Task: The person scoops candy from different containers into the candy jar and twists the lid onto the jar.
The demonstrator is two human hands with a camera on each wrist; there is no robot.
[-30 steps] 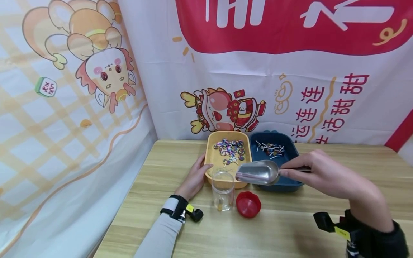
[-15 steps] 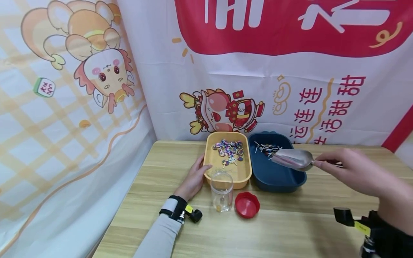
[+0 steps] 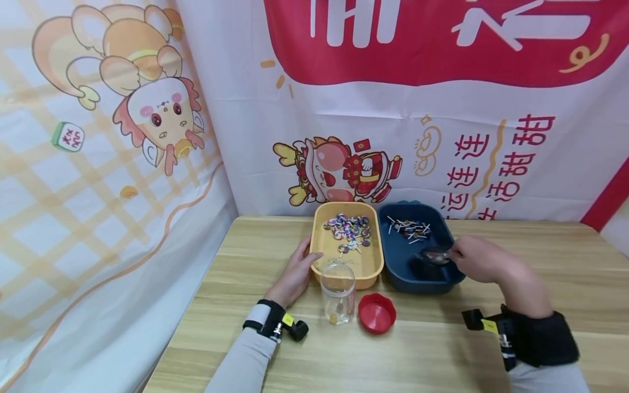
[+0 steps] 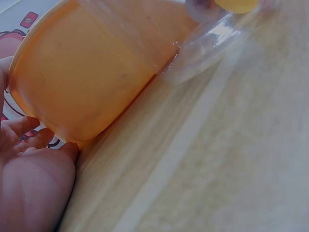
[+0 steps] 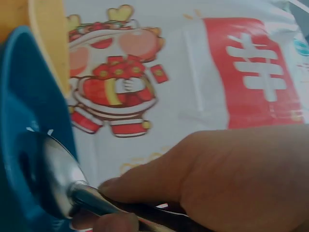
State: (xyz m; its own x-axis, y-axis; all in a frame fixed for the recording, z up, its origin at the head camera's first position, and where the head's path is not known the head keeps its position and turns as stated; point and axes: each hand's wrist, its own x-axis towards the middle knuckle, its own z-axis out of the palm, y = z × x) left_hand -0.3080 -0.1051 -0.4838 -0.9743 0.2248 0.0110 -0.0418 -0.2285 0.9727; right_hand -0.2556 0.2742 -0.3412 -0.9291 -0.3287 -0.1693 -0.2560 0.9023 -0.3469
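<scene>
Behind blue tray (image 3: 444, 279): banner (image 3: 442, 109) with Chinese writing, "连连" and "甜甜" readable. Right hand (image 3: 474, 257) clamped on scoop (image 3: 433, 255) handle, scoop down inside blue tray, near candy sticks (image 3: 410, 228). Left of blue tray: yellow tray (image 3: 326, 248), left hand (image 3: 297, 270) relaxed against it, fingers straight. In front: jar (image 3: 338, 292), red lid (image 3: 377, 312).
</scene>
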